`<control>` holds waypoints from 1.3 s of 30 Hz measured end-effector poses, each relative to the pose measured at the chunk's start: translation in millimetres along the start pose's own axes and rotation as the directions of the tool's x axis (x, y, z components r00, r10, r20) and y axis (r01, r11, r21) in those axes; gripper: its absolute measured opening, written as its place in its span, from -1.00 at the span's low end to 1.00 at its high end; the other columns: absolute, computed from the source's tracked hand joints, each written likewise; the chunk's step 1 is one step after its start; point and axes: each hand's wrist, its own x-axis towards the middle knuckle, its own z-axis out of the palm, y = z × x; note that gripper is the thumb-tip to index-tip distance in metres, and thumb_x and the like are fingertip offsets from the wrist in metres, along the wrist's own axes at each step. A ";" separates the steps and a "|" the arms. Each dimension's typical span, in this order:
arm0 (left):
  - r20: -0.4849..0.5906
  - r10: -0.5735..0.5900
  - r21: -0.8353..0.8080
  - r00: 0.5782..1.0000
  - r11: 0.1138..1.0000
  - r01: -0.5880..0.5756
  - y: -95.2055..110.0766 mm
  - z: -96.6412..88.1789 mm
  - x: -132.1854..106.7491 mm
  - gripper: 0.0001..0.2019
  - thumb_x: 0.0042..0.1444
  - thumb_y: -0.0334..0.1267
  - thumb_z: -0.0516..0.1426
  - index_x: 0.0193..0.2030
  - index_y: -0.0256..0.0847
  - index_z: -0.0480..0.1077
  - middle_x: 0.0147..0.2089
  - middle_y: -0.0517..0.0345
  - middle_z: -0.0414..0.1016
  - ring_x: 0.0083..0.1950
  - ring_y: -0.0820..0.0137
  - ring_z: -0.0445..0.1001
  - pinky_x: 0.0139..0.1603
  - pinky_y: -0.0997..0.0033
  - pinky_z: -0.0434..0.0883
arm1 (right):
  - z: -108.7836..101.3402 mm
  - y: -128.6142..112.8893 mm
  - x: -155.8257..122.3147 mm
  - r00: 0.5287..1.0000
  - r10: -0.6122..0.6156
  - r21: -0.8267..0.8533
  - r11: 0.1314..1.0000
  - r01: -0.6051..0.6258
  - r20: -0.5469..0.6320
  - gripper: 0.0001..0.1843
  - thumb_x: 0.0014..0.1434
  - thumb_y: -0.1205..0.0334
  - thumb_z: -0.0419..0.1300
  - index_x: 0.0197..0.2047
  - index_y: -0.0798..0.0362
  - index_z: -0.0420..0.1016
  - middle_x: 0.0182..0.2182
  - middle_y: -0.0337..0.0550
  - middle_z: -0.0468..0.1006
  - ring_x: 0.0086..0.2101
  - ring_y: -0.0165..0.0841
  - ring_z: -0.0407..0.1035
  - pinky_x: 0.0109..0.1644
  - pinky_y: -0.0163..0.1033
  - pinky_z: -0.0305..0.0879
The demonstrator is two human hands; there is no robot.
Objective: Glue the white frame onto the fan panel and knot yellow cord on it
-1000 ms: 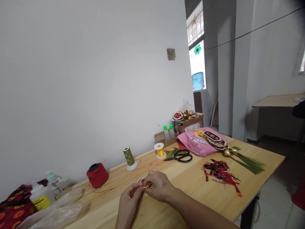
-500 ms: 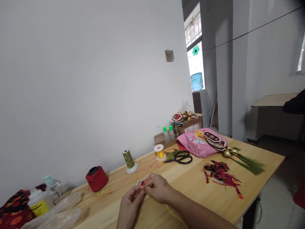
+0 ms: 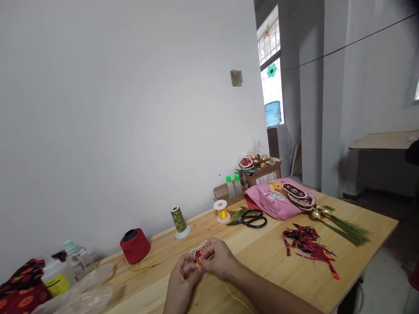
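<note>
My left hand (image 3: 183,274) and my right hand (image 3: 220,261) meet low in the middle of the view, just above the table. Both are closed, with fingertips pinching a yellow cord (image 3: 236,297). A small loop of it stands up between the fingers, and its tail runs under my right wrist toward the bottom edge. Behind the fingertips shows a dark red patterned fabric piece (image 3: 197,251) with a white-and-black border. My hands hide most of that piece, and whether the left fingers also grip it I cannot tell.
On the wooden table (image 3: 157,279) stand a red thread cone (image 3: 135,247), an olive thread spool (image 3: 178,219) and a yellow cord spool (image 3: 222,212). Black scissors (image 3: 252,219), fabric scraps (image 3: 309,245) and a pink bag (image 3: 273,198) with a tasselled ornament lie right. Bottles (image 3: 55,277) stand left.
The fingertips have shifted slightly, and a yellow loop now stands out between them. A bit more of the bordered fabric piece shows. The whole view has moved a little.
</note>
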 end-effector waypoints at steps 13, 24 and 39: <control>-0.051 0.005 0.032 0.999 0.999 -0.003 0.6 1.1 0.4 -0.83 -0.36 -0.23 0.22 -0.58 -0.28 0.39 -0.66 0.20 0.42 -0.56 0.43 0.33 -0.47 0.50 0.20 | -21.8 -23.7 -3.1 0.980 0.108 0.852 0.485 -0.198 0.166 -0.92 -0.24 0.31 0.08 -0.66 0.13 0.33 -0.57 -0.22 0.29 -0.48 -0.43 0.17 -0.35 -0.32 0.11; 0.036 0.138 0.229 0.990 0.963 -0.142 9.1 0.1 -15.5 -0.75 -0.14 -0.18 0.09 -0.69 -0.25 0.44 -0.66 0.19 0.39 -0.53 0.40 0.28 -0.46 0.50 0.14 | -31.4 -23.4 -12.5 0.898 0.103 0.795 0.430 -0.428 0.428 -0.84 -0.13 0.19 0.12 -0.56 0.11 0.40 -0.59 -0.22 0.27 -0.47 -0.40 0.23 -0.24 -0.24 0.15; 0.036 0.155 0.402 0.987 0.902 -0.157 4.5 0.0 -18.1 -0.68 -0.10 -0.12 0.04 -0.69 -0.27 0.43 -0.68 0.24 0.37 -0.56 0.44 0.25 -0.50 0.52 0.11 | -92.7 -27.8 -39.6 0.941 -0.100 0.876 0.409 -0.257 0.323 -0.58 -0.21 0.08 0.25 -0.21 0.02 0.45 -0.23 -0.08 0.46 -0.13 -0.25 0.26 0.06 -0.12 -0.04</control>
